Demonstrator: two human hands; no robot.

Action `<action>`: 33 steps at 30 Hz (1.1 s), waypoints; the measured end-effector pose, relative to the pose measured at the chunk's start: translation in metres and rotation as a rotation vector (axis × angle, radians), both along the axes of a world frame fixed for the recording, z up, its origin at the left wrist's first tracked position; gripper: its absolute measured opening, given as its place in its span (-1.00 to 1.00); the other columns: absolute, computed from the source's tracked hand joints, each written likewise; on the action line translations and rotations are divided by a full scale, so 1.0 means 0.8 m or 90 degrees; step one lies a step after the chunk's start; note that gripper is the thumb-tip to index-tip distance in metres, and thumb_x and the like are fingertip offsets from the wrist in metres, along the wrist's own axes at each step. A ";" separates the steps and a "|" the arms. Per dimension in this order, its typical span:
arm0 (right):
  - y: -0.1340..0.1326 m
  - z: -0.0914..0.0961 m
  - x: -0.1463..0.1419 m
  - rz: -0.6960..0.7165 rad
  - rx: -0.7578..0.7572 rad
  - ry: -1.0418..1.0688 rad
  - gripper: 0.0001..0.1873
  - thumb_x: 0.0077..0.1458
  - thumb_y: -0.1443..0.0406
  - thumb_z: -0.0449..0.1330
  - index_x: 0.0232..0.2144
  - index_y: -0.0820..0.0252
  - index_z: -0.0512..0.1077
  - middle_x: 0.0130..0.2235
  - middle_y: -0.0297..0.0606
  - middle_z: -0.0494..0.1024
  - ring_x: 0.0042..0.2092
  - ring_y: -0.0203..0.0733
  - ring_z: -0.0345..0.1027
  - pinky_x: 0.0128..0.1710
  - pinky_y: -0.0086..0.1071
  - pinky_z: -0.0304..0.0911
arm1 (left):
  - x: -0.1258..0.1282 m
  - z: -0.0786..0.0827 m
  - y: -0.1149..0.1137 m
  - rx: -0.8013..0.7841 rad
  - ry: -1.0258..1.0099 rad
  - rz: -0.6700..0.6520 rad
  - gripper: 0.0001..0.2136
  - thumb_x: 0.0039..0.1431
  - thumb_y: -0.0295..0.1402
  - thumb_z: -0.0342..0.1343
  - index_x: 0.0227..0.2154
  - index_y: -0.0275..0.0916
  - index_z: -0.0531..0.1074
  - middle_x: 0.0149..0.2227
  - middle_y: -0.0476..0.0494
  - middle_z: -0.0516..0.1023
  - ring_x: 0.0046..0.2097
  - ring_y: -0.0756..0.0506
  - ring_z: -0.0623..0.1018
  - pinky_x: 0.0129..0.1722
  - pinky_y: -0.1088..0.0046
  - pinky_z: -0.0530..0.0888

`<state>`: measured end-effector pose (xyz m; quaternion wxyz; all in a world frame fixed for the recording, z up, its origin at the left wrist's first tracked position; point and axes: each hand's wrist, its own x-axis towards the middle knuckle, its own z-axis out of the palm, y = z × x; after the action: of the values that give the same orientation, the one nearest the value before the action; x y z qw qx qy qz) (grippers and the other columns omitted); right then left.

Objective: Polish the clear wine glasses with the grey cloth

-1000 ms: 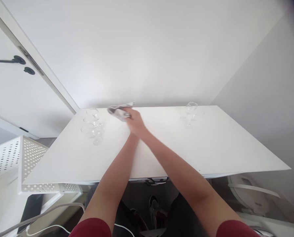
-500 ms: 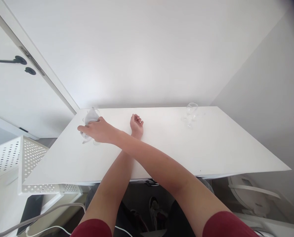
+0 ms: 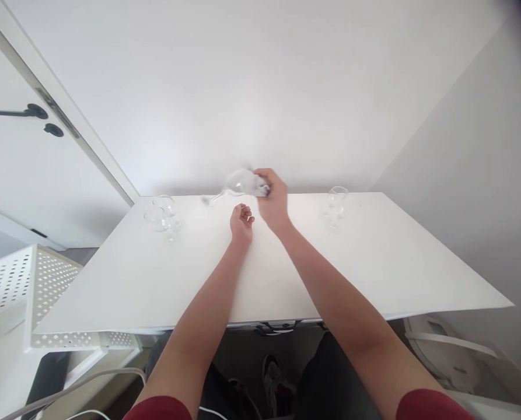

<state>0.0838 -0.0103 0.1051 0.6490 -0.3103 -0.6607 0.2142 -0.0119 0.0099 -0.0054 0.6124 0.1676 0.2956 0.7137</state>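
My right hand (image 3: 273,195) is closed on a clear wine glass (image 3: 239,182), held up above the back of the table. The glass lies sideways, its bowl towards my fingers and its stem and foot pointing left. Something greyish white, perhaps a cloth, shows at the bowl by my fingers; blur hides the detail. My left hand (image 3: 241,223) rests on the white table (image 3: 260,274) just below the glass, empty, with fingers loosely curled and apart.
Clear stemmed glasses (image 3: 164,205) stand at the table's left back. Another clear glass (image 3: 338,199) stands at the right back. A wall borders the rear edge, and a white perforated rack (image 3: 52,277) is at left. A door handle (image 3: 17,111) is farther left.
My right hand has swung from the left end to the middle, lifting the wine glass off the table. My arms no longer cross. My left hand has stayed in place.
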 end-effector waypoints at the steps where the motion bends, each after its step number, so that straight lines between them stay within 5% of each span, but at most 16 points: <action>1: 0.007 -0.009 0.016 -0.039 -0.005 0.019 -0.65 0.04 0.39 0.08 -0.09 0.16 0.42 -0.16 -0.32 0.54 -0.15 -0.22 0.40 -0.13 -0.37 0.28 | 0.001 0.000 -0.001 0.017 0.012 -0.001 -0.95 0.27 -0.34 0.18 -0.27 -0.18 0.50 -0.22 -0.14 0.63 -0.29 0.00 0.54 -0.32 0.49 0.40; 7: 0.012 -0.079 0.051 -0.073 -0.084 0.018 -0.68 -0.01 0.35 0.08 -0.15 0.15 0.43 -0.24 -0.32 0.54 -0.22 -0.22 0.35 -0.21 -0.37 0.24 | 0.001 0.004 -0.004 0.082 -0.005 -0.050 -0.86 0.34 -0.25 0.12 -0.13 -0.13 0.51 0.17 -0.19 0.57 0.19 -0.16 0.53 0.06 0.28 0.47; 14: 0.020 -0.133 0.038 0.080 -0.309 0.189 -0.70 -0.06 0.21 0.32 -0.27 0.09 0.34 -0.35 -0.40 0.42 -0.33 -0.28 0.22 -0.30 -0.40 0.20 | -0.010 0.004 0.006 0.041 -0.098 0.076 -0.88 0.44 -0.23 0.09 -0.20 -0.15 0.42 0.14 -0.18 0.58 0.11 -0.07 0.58 -0.04 0.41 0.50; 20: 0.011 -0.135 0.035 0.255 -0.453 0.156 -0.70 0.06 0.13 0.33 -0.19 0.04 0.38 -0.31 -0.35 0.46 -0.28 -0.22 0.30 -0.26 -0.39 0.28 | -0.021 0.006 0.009 0.043 -0.068 0.154 -0.79 0.48 -0.23 0.02 -0.26 -0.16 0.45 -0.27 -0.06 0.58 -0.20 0.05 0.58 -0.19 0.55 0.43; 24: -0.002 -0.134 0.034 0.332 -0.460 0.087 -0.27 -0.12 0.37 0.36 0.14 -0.07 0.36 -0.08 -0.35 0.56 -0.18 -0.23 0.36 -0.17 -0.40 0.31 | -0.022 0.009 0.005 0.097 -0.050 0.115 -0.72 0.41 -0.10 0.10 -0.34 -0.18 0.44 -0.46 0.02 0.39 -0.36 0.03 0.48 -0.23 0.53 0.43; 27: -0.005 -0.131 0.036 0.385 -0.484 0.116 0.02 -0.18 0.41 0.34 0.34 -0.22 0.22 0.15 -0.36 0.53 -0.04 -0.19 0.40 -0.08 -0.36 0.37 | -0.022 0.013 0.002 0.116 -0.049 0.072 -0.69 0.38 -0.06 0.12 -0.37 -0.17 0.41 -0.51 0.04 0.30 -0.41 0.02 0.43 -0.25 0.51 0.44; 33: -0.002 -0.122 0.039 0.480 -0.478 0.183 0.05 -0.19 0.39 0.28 0.40 -0.08 0.19 0.15 -0.24 0.56 -0.05 -0.08 0.48 -0.04 -0.17 0.48 | -0.022 0.016 0.004 0.133 -0.089 0.053 -0.71 0.39 -0.05 0.10 -0.35 -0.13 0.42 -0.41 -0.01 0.43 -0.33 0.00 0.51 -0.21 0.46 0.48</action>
<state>0.1149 -0.0118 0.0072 0.4557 -0.2302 -0.5089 0.6931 -0.0297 0.0131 0.0071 0.5805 0.1679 0.1831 0.7754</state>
